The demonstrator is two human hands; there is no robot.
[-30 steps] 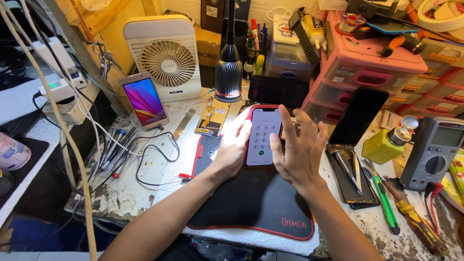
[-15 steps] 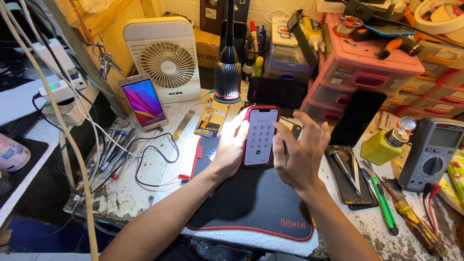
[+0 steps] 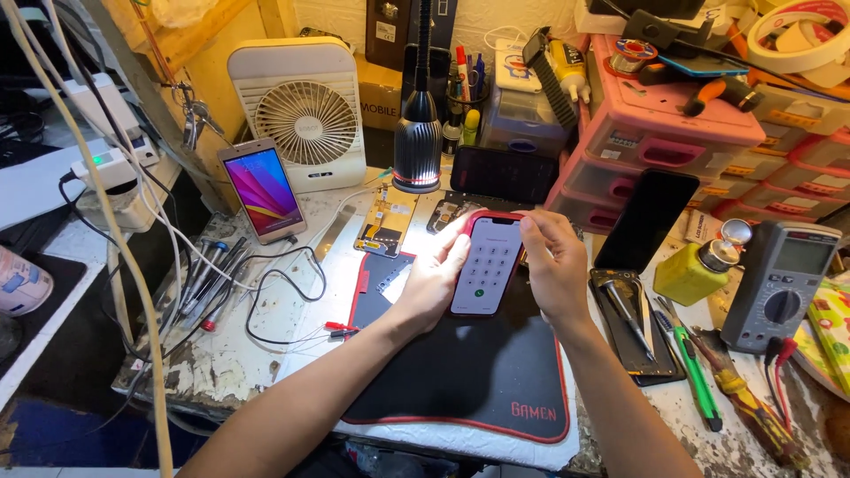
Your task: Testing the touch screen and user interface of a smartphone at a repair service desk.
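Observation:
A red-cased smartphone [image 3: 486,265] with a lit white dial-pad screen is held just above a black desk mat [image 3: 460,372]. My left hand [image 3: 433,281] grips its left edge, fingers curled under it. On the other side my right hand [image 3: 554,267] clasps the phone's right edge, thumb near the upper corner of the screen. Both forearms reach in from the bottom of the view.
Behind the mat stand a white desk fan [image 3: 304,115], a propped phone with a colourful screen [image 3: 261,190], a black lamp base [image 3: 417,152] and pink drawer units [image 3: 673,146]. A multimeter [image 3: 784,283], yellow bottle [image 3: 699,265], screwdrivers [image 3: 695,372] and a dark phone [image 3: 646,221] lie right. Cables trail left.
Both hands have lifted and tilted the phone upright toward the camera; my right hand moved from tapping the screen to gripping the right edge.

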